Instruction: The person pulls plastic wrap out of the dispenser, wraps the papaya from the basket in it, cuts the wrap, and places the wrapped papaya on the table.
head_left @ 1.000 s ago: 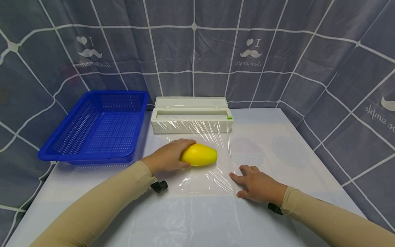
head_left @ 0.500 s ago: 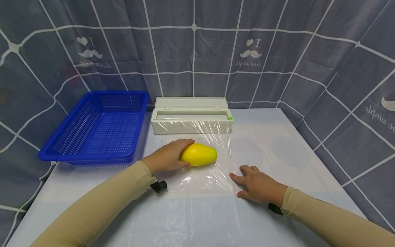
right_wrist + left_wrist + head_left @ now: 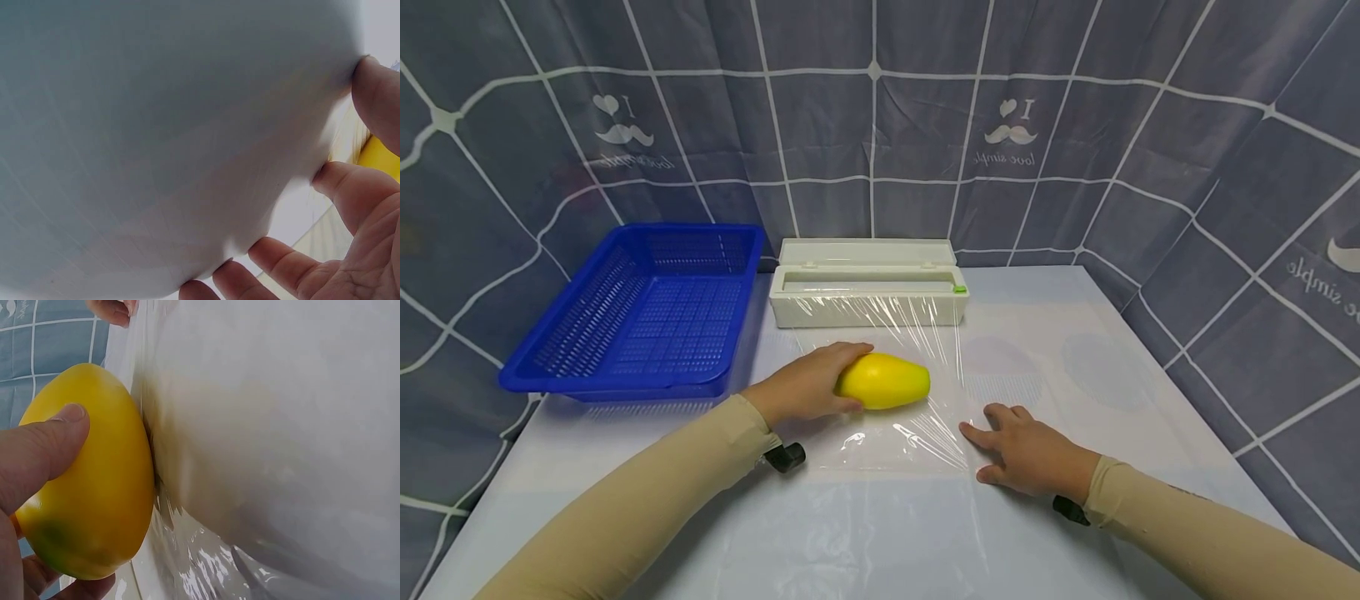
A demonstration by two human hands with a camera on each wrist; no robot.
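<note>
A smooth yellow papaya (image 3: 886, 382) with a greenish tip lies on its side on a sheet of clear cling film (image 3: 880, 442). My left hand (image 3: 808, 383) grips its left end; in the left wrist view the thumb lies along one side and other fingers curl under the far end. To the right, my right hand (image 3: 1026, 450) rests its spread fingertips on the table beside the film's right edge. The right wrist view has those fingertips (image 3: 269, 250) pressed to the white surface, with nothing between them. The film runs back to a white cling film dispenser (image 3: 868, 310) whose lid stands up.
A blue plastic basket (image 3: 625, 387) stands at the back left, close to the left forearm. The white-covered table (image 3: 850, 533) meets a grey checked curtain (image 3: 820, 125) behind and on the right. A small green piece (image 3: 959, 289) sits on the dispenser's right end.
The whole view has shifted slightly downward. Both hands, the papaya and the film keep their places relative to one another.
</note>
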